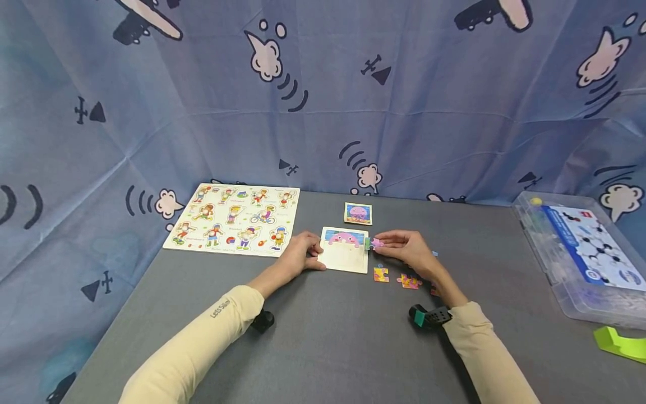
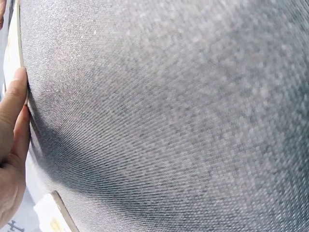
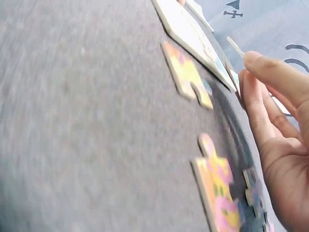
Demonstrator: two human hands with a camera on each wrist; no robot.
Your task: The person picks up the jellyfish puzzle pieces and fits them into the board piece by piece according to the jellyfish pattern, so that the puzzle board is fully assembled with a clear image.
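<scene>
My left hand (image 1: pixel 298 255) rests at the left edge of a small wooden puzzle board (image 1: pixel 343 261), with fingertips touching its edge. Pink character pieces on a blue background fill the board's upper part; below them its bare surface shows. My right hand (image 1: pixel 406 248) pinches a pink-and-green puzzle piece (image 1: pixel 375 243) between thumb and fingers, just by the board's right edge. In the right wrist view the piece (image 3: pixel 235 46) appears edge-on at the fingertips. Loose pieces lie nearby: a yellow-orange one (image 1: pixel 381 274) and a pink-and-yellow one (image 1: pixel 409 281). Others are partly hidden by the right hand and wrist.
A small square picture card (image 1: pixel 358 214) with a pink character lies behind the board. A large board of printed children (image 1: pixel 234 219) lies at left. On the right are a clear plastic case (image 1: pixel 560 275) and a bright green object (image 1: pixel 621 343). A patterned curtain (image 1: pixel 323 140) hangs behind.
</scene>
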